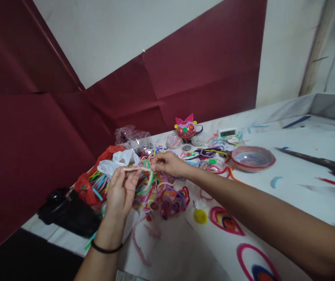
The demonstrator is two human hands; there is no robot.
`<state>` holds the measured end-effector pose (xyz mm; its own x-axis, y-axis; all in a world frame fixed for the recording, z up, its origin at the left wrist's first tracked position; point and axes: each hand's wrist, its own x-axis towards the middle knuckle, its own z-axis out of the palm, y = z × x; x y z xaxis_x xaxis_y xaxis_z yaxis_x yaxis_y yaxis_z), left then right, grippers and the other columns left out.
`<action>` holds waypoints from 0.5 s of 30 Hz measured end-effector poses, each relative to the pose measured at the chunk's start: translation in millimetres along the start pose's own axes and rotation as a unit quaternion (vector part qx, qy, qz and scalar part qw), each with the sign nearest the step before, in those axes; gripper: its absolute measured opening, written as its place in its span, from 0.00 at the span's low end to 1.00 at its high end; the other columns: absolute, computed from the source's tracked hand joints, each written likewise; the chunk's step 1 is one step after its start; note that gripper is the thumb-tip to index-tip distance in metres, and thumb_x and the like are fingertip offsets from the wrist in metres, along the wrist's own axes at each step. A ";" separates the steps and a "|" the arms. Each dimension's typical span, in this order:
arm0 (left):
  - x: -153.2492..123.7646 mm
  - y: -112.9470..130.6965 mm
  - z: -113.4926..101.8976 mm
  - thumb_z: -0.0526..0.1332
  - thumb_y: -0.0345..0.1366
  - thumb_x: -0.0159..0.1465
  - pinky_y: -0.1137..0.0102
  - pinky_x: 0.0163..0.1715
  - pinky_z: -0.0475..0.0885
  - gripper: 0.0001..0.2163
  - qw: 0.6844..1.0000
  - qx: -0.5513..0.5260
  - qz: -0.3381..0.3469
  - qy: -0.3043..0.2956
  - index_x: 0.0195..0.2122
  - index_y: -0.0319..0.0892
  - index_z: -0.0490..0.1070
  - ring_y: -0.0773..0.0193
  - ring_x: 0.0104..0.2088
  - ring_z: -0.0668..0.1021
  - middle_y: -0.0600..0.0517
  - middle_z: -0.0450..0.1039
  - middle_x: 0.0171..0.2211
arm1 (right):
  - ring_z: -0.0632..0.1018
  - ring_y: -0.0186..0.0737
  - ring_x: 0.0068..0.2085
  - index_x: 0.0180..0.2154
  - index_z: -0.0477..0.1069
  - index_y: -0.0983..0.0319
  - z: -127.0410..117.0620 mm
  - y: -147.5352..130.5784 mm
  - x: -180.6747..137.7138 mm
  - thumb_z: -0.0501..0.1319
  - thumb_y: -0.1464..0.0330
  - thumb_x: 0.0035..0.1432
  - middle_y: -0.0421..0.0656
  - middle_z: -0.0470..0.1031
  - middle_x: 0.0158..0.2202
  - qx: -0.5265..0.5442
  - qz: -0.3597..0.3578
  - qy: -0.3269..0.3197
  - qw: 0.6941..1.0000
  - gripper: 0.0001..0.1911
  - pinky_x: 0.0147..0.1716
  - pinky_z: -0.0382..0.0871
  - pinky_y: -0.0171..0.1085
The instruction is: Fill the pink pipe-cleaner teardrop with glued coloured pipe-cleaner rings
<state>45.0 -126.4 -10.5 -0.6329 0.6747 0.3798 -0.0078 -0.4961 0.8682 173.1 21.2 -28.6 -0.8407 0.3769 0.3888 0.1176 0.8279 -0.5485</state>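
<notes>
Both hands are up over a heap of pipe cleaners, joined by one pale, whitish pipe cleaner (144, 169). My left hand (123, 189), palm turned up, pinches it between thumb and fingers. My right hand (166, 164) grips it near its bend with closed fingertips. A light green and whitish length curves down beside the right fingertips; whether it is the same strand I cannot tell. Below the hands lies a colourful coiled pipe-cleaner piece (173, 201). A yellow coiled disc (200, 216) and a pink teardrop-shaped piece (226, 221) lie under my right forearm.
At the back stands a pink mask-like figure (186, 128) near a small digital clock (227, 133). Right of it sit a clear bowl with a red rim (253, 159) and dark scissors (322, 160). Left are a red plastic bag (85, 189) and a black container (69, 212).
</notes>
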 end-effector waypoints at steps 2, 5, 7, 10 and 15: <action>2.6 -3.9 -3.9 0.70 0.43 0.54 0.63 0.47 0.77 0.14 1.000 0.024 0.018 0.004 0.29 0.42 0.67 0.62 0.38 0.82 0.54 0.77 0.28 | 0.76 0.42 0.45 0.52 0.68 0.62 3.1 6.6 -4.0 0.60 0.61 0.65 0.46 0.72 0.50 -0.019 0.046 -0.037 0.998 0.17 0.42 0.74 0.46; 4.3 -13.9 -14.5 0.69 0.48 0.53 0.61 0.46 0.77 0.16 0.996 0.083 0.032 0.004 0.29 0.43 0.66 0.62 0.36 0.81 0.54 0.77 0.28 | 0.76 0.43 0.46 0.52 0.68 0.61 14.5 13.0 -12.7 0.61 0.61 0.64 0.46 0.71 0.51 -0.067 0.102 -0.081 0.989 0.17 0.44 0.74 0.47; 3.7 -21.7 -23.6 0.67 0.51 0.54 0.61 0.45 0.76 0.17 0.990 0.136 0.037 -0.002 0.29 0.43 0.66 0.61 0.36 0.81 0.54 0.77 0.28 | 0.75 0.43 0.47 0.52 0.68 0.61 23.9 12.9 -17.3 0.61 0.61 0.64 0.46 0.71 0.52 -0.099 0.128 -0.097 0.982 0.17 0.45 0.73 0.47; 1.8 -31.4 -36.6 0.66 0.51 0.54 0.61 0.43 0.76 0.16 0.969 0.241 0.035 -0.027 0.28 0.43 0.70 0.59 0.33 0.80 0.53 0.77 0.28 | 0.75 0.44 0.48 0.53 0.68 0.61 32.8 8.4 -19.7 0.61 0.61 0.64 0.47 0.70 0.53 -0.130 0.147 -0.106 0.975 0.18 0.45 0.73 0.48; -2.1 -32.5 -35.2 0.68 0.44 0.49 0.58 0.45 0.72 0.12 0.918 0.385 0.072 -0.066 0.31 0.43 0.78 0.51 0.37 0.79 0.49 0.79 0.32 | 0.76 0.43 0.47 0.52 0.68 0.61 14.6 -5.0 -18.0 0.61 0.61 0.64 0.46 0.71 0.51 -0.151 0.133 -0.094 0.975 0.17 0.45 0.73 0.47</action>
<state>19.3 -131.0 -50.7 -0.4844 0.7184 0.4992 0.6501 -0.0862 0.7549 179.9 4.2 -43.6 -0.8381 0.5355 0.1043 0.4707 0.8065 -0.3578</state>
